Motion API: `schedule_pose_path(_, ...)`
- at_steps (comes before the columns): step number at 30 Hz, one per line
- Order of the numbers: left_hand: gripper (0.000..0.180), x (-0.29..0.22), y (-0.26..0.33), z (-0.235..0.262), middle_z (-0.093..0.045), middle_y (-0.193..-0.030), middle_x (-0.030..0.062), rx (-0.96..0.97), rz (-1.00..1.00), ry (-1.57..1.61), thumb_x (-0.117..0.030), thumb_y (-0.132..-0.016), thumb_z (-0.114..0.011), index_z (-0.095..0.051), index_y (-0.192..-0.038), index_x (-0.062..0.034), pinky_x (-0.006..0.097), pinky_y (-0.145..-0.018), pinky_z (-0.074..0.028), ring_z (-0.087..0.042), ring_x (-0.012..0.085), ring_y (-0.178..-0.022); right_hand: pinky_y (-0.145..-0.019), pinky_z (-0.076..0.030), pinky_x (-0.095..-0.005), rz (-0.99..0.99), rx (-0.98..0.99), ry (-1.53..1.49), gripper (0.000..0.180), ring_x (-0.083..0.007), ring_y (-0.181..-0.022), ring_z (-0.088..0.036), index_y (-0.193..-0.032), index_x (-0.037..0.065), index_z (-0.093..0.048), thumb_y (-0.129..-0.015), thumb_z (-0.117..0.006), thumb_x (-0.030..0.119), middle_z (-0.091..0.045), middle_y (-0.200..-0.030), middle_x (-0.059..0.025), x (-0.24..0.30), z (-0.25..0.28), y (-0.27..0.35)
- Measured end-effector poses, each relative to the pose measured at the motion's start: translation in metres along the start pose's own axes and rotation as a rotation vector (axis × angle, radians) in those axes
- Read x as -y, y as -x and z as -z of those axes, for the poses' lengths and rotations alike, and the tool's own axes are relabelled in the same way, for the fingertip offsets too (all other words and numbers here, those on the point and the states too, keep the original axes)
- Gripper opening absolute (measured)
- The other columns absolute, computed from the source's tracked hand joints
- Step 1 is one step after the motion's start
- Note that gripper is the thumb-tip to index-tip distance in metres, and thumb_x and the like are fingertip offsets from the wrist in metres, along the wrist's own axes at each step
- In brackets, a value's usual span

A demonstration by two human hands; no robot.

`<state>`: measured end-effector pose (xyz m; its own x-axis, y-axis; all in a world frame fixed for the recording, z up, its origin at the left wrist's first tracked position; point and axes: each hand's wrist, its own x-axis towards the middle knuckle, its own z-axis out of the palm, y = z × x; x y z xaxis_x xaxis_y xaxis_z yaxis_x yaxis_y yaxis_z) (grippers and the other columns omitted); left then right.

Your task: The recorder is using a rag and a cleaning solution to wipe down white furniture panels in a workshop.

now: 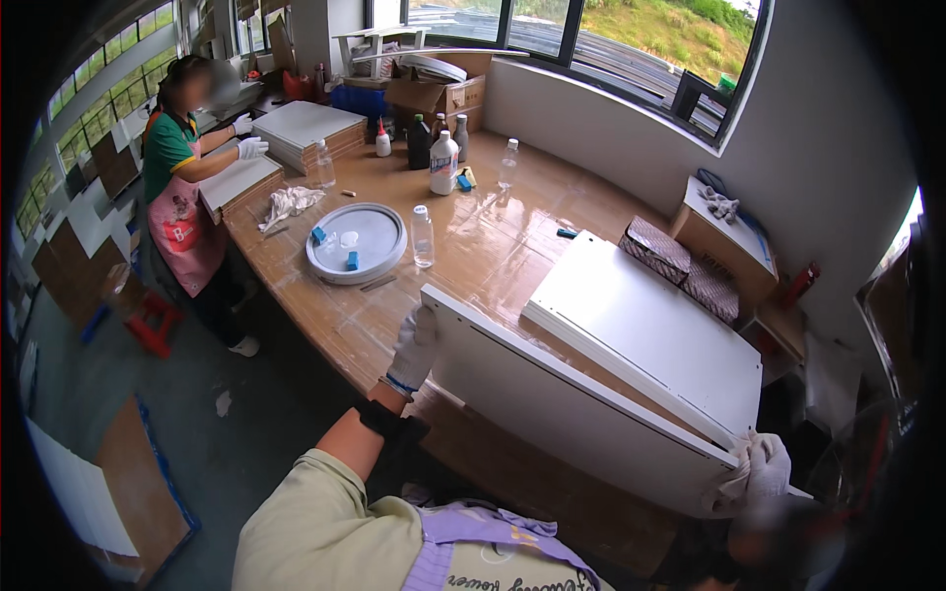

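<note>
**One white panel (572, 414) in hand, work unfinished**

We held it tilted on edge beside the stack of boards (650, 340) on the tabletop (552, 197), the fingers of our left hand (414, 345) clamped on one end, those of our right hand (767, 468) on the other. We judged the stacked boards set down, this panel unfinished; how many remained, we could not tell.

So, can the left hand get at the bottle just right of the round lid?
Probably not: the left hand holds the white panel, though the way to the bottle looks clear.
</note>
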<state>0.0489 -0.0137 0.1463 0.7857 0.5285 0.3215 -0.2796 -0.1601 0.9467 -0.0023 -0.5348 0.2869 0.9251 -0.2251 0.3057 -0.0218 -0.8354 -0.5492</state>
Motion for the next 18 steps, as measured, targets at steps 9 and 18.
schedule_pose_path(9, 0.051, 0.017, -0.008, 0.014, -0.059, -0.092, -0.0038, 0.240, 0.034, 0.239, -0.053, -0.093, -0.052, -0.058, -0.112, -0.0057, 0.024, -0.073, -0.046, -0.052, 0.0052, -0.084, -0.066, -0.050, -0.0430, 0.433, 0.266, 0.185, 0.030, -0.0345, -0.071, -0.064, -0.085, 0.006, -0.066, -0.087, -0.057, 0.034, -0.064, -0.073, -0.0176, 0.263, -0.153, 0.015)
schedule_pose_path(18, 0.058, 0.003, -0.014, -0.001, -0.054, -0.126, 0.0147, 0.419, 0.053, 0.348, -0.031, -0.084, -0.062, -0.046, -0.132, -0.0045, 0.044, -0.106, -0.032, -0.050, 0.0337, -0.117, -0.071, -0.051, -0.0442, 0.650, 0.500, 0.176, 0.039, -0.0381, -0.077, -0.065, -0.083, 0.002, -0.064, -0.090, -0.050, 0.038, -0.065, -0.078, -0.0209, 0.389, -0.256, 0.003)
